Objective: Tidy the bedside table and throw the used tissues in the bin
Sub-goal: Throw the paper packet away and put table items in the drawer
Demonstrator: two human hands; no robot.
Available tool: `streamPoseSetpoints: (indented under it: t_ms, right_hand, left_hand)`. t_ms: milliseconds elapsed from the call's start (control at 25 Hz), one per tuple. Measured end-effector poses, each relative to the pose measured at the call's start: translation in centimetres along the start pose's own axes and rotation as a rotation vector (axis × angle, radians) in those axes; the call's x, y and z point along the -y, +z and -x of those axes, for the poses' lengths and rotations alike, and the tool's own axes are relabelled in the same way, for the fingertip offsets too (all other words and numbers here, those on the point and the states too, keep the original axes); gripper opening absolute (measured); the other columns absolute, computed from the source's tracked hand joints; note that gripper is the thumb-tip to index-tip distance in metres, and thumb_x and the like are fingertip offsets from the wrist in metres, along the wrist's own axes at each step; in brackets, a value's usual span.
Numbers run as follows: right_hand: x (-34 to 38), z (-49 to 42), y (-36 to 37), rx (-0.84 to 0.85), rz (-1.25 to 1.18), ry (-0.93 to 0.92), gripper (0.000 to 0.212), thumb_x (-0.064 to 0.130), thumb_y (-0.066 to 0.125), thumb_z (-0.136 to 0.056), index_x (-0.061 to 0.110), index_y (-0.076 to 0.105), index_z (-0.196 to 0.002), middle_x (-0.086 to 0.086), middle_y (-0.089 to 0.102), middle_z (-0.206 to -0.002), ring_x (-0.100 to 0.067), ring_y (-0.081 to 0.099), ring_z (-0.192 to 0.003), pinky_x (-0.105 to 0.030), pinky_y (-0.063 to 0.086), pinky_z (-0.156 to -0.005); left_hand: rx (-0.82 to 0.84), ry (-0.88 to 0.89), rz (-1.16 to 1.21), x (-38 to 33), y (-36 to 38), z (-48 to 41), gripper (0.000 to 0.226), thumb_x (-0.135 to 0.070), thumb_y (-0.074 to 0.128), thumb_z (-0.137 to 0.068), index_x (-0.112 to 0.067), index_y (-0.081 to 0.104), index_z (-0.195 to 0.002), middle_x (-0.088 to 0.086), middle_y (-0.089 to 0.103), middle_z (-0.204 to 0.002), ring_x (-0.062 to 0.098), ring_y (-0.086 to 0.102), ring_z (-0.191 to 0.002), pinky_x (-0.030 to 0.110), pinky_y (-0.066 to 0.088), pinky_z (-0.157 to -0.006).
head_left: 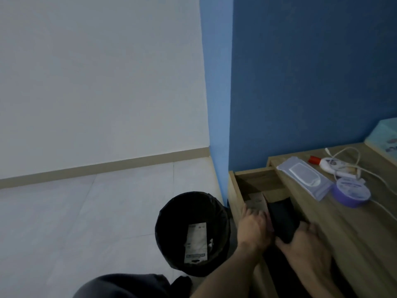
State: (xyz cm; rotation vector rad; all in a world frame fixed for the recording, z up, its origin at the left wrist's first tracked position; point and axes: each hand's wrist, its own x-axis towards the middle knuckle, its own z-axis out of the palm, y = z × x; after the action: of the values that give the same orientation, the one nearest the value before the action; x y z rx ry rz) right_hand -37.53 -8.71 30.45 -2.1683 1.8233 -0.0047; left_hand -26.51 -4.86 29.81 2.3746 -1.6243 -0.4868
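A wooden bedside table (pixel 348 222) stands at the right with its drawer (pixel 257 181) pulled out. Both hands are inside the drawer. My right hand (pixel 307 248) grips the near end of a flat black object (pixel 283 218). My left hand (pixel 254 226) rests against that object's left edge, fingers curled, next to a brown paper item (pixel 255 202). A black bin (pixel 192 233) with a dark liner stands on the floor left of the table; a white packet (pixel 196 241) and a small crumpled white piece lie in it.
On the tabletop lie a wet-wipe pack (pixel 305 177), a purple round tub (pixel 351 193), a white device with a cable (pixel 341 164), a red-capped item (pixel 314 160) and a teal box (pixel 384 138). Blue wall behind, pale floor to the left.
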Motion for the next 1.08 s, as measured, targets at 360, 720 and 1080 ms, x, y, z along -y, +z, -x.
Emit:
streamPoseSetpoints:
  t_ms: [360, 720, 1080]
  right_hand:
    - [0.2, -3.5, 4.6, 0.088, 0.018, 0.022, 0.047, 0.035, 0.059, -0.081, 0.003, 0.045, -0.113, -0.016, 0.048, -0.119, -0.03, 0.052, -0.111, -0.033, 0.047, -0.076]
    - [0.2, -5.3, 8.3, 0.049, 0.161, -0.069, 0.027, 0.013, 0.023, -0.096, 0.01, 0.036, -0.12, -0.008, 0.044, -0.13, -0.019, 0.047, -0.12, -0.026, 0.043, -0.088]
    - [1.9, -4.8, 4.2, 0.126, -0.171, -0.156, 0.047, 0.011, 0.041, -0.091, 0.007, 0.03, -0.136, -0.016, 0.037, -0.14, -0.031, 0.043, -0.125, -0.036, 0.035, -0.102]
  left_hand:
    - [-0.012, -0.014, -0.375, 0.4, 5.0, -3.3, 0.043, -0.026, 0.047, -0.093, -0.003, 0.052, -0.129, 0.019, 0.062, -0.124, 0.033, 0.04, -0.134, 0.046, -0.007, -0.121]
    - [0.241, -0.095, -0.429, 1.0, 7.6, -5.4, 0.031, -0.007, 0.06, -0.087, -0.004, 0.054, -0.118, 0.014, 0.06, -0.111, 0.029, 0.06, -0.101, 0.041, 0.045, -0.096]
    - [0.091, -0.155, -0.147, -0.1, 4.3, -4.9, 0.03, -0.01, 0.049, -0.093, -0.005, 0.051, -0.123, 0.016, 0.059, -0.123, 0.03, 0.054, -0.115, 0.039, 0.048, -0.088]
